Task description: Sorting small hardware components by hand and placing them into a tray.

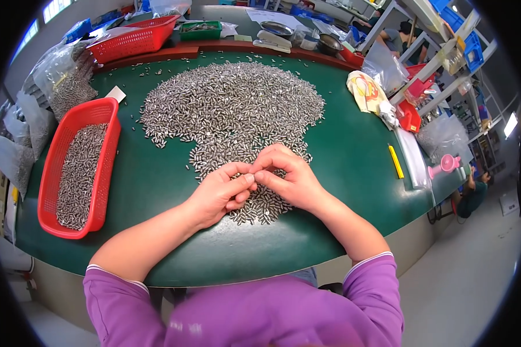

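Grip of both hands is narrow in the head view: the left hand [219, 189] and the right hand [293, 178] meet at their fingertips over the near part of the heaped metal pins [231, 98], and whether a pin is held between them, I cannot tell. For such small pieces, it seems best to pinch lightly and low. These are short, shiny cylinders, loose on the dark green counter [347, 168]; similar ones lie in the perforated red plastic basket [103, 188].
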